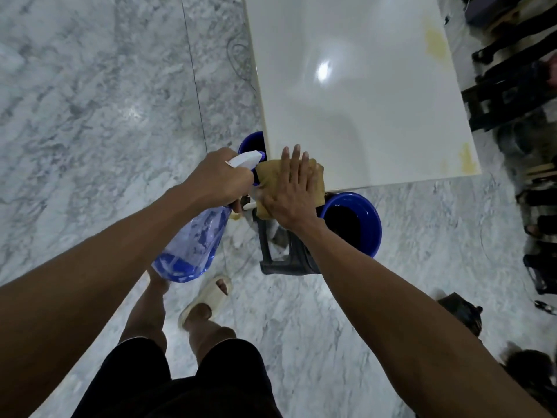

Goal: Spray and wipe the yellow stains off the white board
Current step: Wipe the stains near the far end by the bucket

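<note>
Pressing brown cloth [313, 179] flat under my right hand [291, 188] | left hand [221, 179] grips spray bottle [196, 242] | nearest yellow stain [467, 159] lies right of cloth, right hand closer

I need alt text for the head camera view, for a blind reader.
The right hand presses a brown cloth flat on the near corner of a white board, while the left hand grips a blue spray bottle. Yellow stains remain along the board's right edge.
</note>
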### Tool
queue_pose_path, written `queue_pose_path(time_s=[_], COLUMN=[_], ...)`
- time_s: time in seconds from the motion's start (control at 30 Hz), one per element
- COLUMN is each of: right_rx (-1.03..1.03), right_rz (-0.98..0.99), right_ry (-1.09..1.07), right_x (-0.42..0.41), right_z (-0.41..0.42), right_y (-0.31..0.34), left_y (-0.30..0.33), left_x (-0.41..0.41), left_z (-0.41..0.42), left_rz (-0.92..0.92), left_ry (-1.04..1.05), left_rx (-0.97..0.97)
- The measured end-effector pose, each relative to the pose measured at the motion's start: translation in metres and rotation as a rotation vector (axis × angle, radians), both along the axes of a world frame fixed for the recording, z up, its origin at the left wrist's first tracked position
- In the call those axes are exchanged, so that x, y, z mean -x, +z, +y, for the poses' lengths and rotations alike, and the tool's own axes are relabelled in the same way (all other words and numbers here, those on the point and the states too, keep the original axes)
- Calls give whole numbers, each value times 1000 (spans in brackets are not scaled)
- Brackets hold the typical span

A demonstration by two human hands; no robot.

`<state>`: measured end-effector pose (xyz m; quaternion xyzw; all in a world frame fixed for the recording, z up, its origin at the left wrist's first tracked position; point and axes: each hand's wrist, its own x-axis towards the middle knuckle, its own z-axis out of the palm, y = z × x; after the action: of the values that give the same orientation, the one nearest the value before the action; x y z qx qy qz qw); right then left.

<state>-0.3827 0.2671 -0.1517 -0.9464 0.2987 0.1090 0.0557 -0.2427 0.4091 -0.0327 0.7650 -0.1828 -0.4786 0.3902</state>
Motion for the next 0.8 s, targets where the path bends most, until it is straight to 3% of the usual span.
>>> queue_pose_path(time_s=[0.17,0.33,0.43,0.53,0.6,0.73,0.8], right_rx=[38,-115,-383,-806,-980,-1335,-1489], right_rz=[71,91,74,-207,-435,-959,-1260], right_ry=[358,334,238,-52,-294,-930,-1028], right_x=[27,34,34,38,45,57,53], right_z=[-1,4,-10,-22,-28,-55,-73], right_y=[4,31,53,91,125,172,185], left_y=[7,28,60,98,120,148,158], left_x=[-5,-9,-9,-9,-9,-17,-27], left_z=[1,-5,-13,-24,-37,-79,-108], left_rz=[-48,-51,-70,-75,-76,-94,-111], left_ry=[-62,-97,-102,-109,-103,-175,-268], left_rx=[-5,-12,-19,35,75,138,152])
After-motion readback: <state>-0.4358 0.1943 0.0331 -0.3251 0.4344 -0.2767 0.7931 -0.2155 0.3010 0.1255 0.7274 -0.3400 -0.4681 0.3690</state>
